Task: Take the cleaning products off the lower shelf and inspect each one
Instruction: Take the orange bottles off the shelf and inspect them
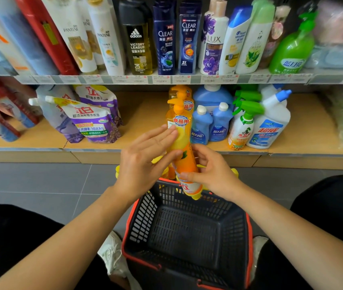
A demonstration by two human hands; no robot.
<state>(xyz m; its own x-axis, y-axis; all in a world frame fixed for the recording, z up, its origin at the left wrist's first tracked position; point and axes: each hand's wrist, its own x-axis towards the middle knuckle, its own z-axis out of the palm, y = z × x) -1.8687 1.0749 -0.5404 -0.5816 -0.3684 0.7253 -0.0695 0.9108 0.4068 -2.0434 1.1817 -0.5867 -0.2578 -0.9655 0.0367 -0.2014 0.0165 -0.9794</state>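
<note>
Orange plastic over the far rim of the black shopping basket [145, 216]: pump bottle of dish soap [184, 158], off the lower shelf [145, 114], leaning with its pump away from the basket and its base overlapping that rim in the head view. Gripped low down by the right hand [212, 170], fingers curled round the bottle's lower body. Touched higher up by the left hand [145, 155], fingers straight and close together, laid flat against the label side, not wrapped round it.

Beyond the basket, on the lower shelf straight behind the held bottle: second orange pump bottle [184, 94], standing upright. Beyond the basket and to the right: large blue jug [212, 97]; two small blue bottles [201, 126] with white caps side by side in front of it; then a green-trigger spray bottle [241, 126] just beside a white toilet cleaner bottle [271, 126] with an angled blue cap. Beyond the basket and to the left: purple-and-white laundry refill pouches [91, 122], leaning back.

Higher beyond the basket, on the upper shelf [124, 79]: row of shampoo bottles [165, 38], with a green pump bottle [292, 53] toward the right end.

Under the basket: grey floor tile [41, 181]. At the basket's near left corner: white shoe [112, 252]. On either side of the basket: black trouser legs [9, 237].
</note>
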